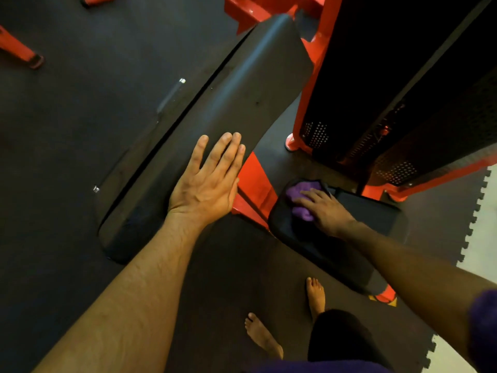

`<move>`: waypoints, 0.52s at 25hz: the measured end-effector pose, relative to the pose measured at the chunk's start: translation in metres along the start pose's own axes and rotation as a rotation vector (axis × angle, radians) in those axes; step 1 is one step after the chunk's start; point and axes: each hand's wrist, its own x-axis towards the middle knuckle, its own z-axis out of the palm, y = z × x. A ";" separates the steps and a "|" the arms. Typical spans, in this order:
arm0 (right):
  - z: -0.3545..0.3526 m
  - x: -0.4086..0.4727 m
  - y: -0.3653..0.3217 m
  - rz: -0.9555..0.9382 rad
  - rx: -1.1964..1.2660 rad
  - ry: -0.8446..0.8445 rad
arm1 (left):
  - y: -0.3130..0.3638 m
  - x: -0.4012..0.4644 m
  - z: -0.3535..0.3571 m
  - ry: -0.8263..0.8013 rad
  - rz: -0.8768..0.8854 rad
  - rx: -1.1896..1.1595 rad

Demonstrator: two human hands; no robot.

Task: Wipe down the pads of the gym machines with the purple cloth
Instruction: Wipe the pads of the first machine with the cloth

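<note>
A long black back pad [236, 98] slopes from the upper middle down to the lower left. My left hand [209, 181] rests flat on its lower end, fingers straight. Lower and to the right lies the black seat pad [371, 222] of the same red machine. A bunched purple cloth [301, 195] sits on the seat pad's far end. My right hand [325, 208] presses down on the cloth, fingers spread over it and partly covering it.
The red frame [255, 184] runs between the two pads. A tall black perforated weight-stack housing [403, 90] stands at the right. My bare feet [314, 294] are on the dark rubber floor. Red legs of another machine [24, 52] lie at the upper left.
</note>
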 end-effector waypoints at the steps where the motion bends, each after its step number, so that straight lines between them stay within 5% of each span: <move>1: -0.012 0.029 0.000 -0.010 0.023 0.000 | 0.000 0.001 0.001 0.015 -0.002 0.002; 7: -0.039 0.154 -0.019 -0.073 -0.031 -0.376 | -0.001 0.001 0.005 0.085 0.005 0.071; 13: 0.021 0.117 -0.088 -0.477 -0.197 -0.499 | 0.001 0.000 0.003 0.057 0.001 0.074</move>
